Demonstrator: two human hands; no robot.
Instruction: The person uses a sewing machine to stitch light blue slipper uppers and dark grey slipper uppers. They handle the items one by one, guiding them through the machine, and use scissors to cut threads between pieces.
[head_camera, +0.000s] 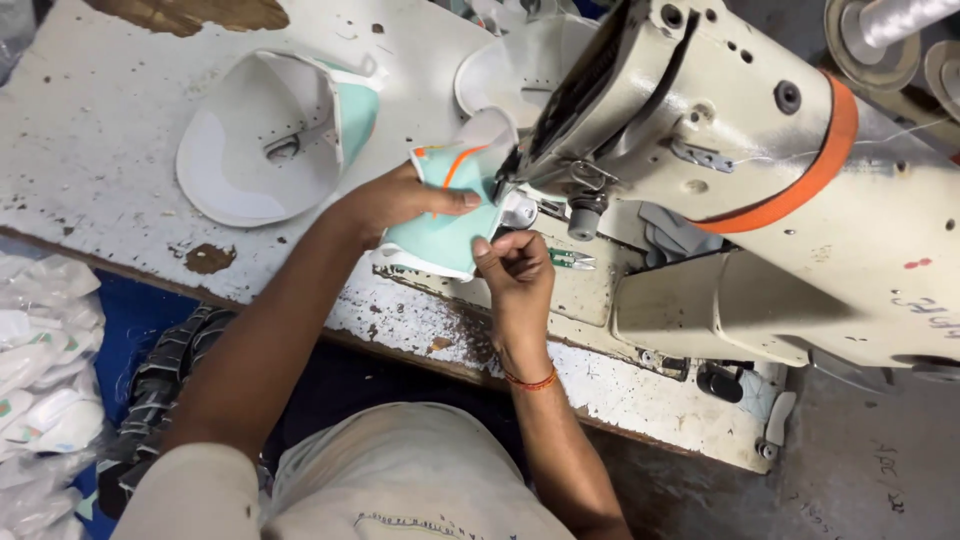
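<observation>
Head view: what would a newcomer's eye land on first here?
The big cream sewing machine with its orange band fills the right side. At its needle end, mid-frame, the left hand and right hand pinch a mint-green piece with an orange stripe. To the left, a white cap panel lies on the worn white table.

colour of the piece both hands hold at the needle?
Mint green fabric piece with an orange stripe; head view.

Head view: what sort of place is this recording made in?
Most likely a small stitching workshop for shoe uppers or similar goods. An industrial sewing machine stands on a worn white worktable, the hands feed a mint-green fabric piece under it, and bagged pieces lie piled beside.
</observation>
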